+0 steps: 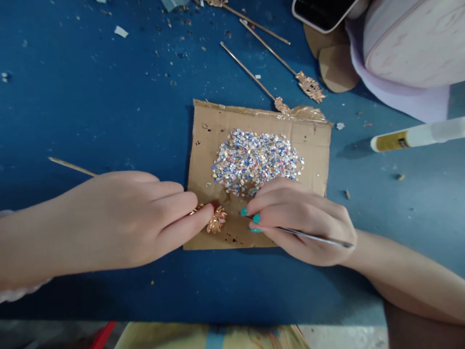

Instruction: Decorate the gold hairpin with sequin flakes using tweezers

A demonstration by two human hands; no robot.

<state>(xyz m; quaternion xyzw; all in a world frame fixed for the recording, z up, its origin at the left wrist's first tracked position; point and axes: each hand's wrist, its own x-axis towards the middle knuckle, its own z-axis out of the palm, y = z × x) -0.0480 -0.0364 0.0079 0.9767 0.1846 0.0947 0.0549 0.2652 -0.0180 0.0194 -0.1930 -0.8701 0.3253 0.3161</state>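
Observation:
My left hand (145, 218) is closed on a gold hairpin (217, 219). Its flower-shaped head pokes out past my fingertips, and its thin stick emerges behind the hand at the left. Pinched in my right hand (305, 220) are slim metal tweezers (314, 237), their tips pointing left, a short gap from the flower. Whether the tips grip anything is too small to tell. Both hands are over the lower part of a cardboard sheet (316, 165), on which lies a pile of small shiny blue, white and pink chips (257, 157).
Beyond the cardboard lie more gold hairpins (310, 87) on the blue table (109, 121). A white tube with a yellow label (394, 141) is at the right. A phone (323, 12) and a pale round case (417, 43) occupy the upper right. Scraps dot the tabletop.

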